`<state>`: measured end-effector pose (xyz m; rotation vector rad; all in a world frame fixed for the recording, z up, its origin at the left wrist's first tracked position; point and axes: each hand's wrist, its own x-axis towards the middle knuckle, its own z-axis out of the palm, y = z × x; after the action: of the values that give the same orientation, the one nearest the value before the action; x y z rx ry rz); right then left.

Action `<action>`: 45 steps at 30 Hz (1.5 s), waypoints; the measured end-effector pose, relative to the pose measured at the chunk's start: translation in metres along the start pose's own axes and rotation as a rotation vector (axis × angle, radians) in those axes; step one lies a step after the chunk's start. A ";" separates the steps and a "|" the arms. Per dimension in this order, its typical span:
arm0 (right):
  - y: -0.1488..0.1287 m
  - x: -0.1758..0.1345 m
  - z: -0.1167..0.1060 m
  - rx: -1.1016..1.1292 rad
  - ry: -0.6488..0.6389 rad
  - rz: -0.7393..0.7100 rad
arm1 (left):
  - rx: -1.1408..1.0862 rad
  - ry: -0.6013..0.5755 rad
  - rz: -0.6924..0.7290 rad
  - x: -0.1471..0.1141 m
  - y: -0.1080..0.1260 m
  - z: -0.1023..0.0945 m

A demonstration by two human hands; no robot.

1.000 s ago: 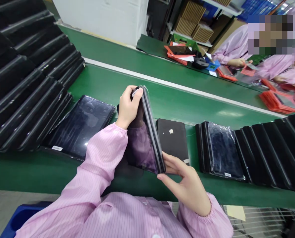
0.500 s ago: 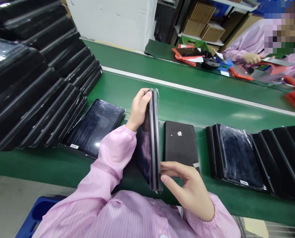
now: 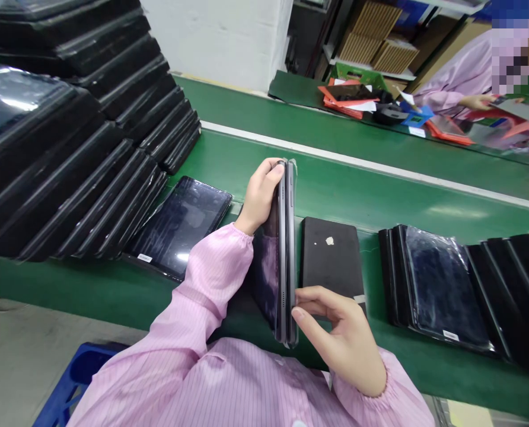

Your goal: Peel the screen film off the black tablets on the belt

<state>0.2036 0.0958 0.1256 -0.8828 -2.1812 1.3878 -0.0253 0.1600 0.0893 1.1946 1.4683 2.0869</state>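
Left hand point(image 3: 261, 198) is clamped on the upper end of a pair of tablets point(image 3: 286, 255), held on edge, side by side; right hand point(image 3: 342, 335), thumb and fingers parted, is at the pair's lower right side (contact likely, no firm grip seen). Green bench point(image 3: 335, 184), left to right: leaning tablet stack point(image 3: 99, 190), flat tablet point(image 3: 187, 225), then the pair, black slab point(image 3: 333, 261), right-hand tablet row point(image 3: 509, 296). Status, judged: pair in hand, not yet set down; tablets on both sides, so seemingly midway. Which side is finished: cannot tell.
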 end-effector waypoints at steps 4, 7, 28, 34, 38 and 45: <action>0.001 -0.002 0.000 -0.013 -0.019 -0.028 | 0.001 -0.012 -0.021 0.000 0.002 0.000; 0.000 -0.002 0.000 -0.018 -0.045 -0.037 | 0.004 -0.021 -0.026 -0.001 0.005 0.001; -0.010 0.005 -0.005 -0.016 -0.185 -0.095 | -0.185 -0.129 0.042 -0.016 0.026 0.002; -0.030 0.025 -0.016 -0.052 -0.034 -0.235 | -0.211 -0.178 0.078 -0.023 0.036 0.004; -0.041 0.039 -0.018 -0.073 0.073 -0.273 | -0.154 -0.189 0.125 -0.029 0.043 0.003; -0.034 0.061 -0.017 0.156 0.055 -0.298 | -0.090 -0.241 0.171 -0.033 0.049 0.004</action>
<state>0.1606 0.1391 0.1633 -0.5093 -2.0319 1.3459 0.0075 0.1196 0.1188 1.5209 1.1893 2.0054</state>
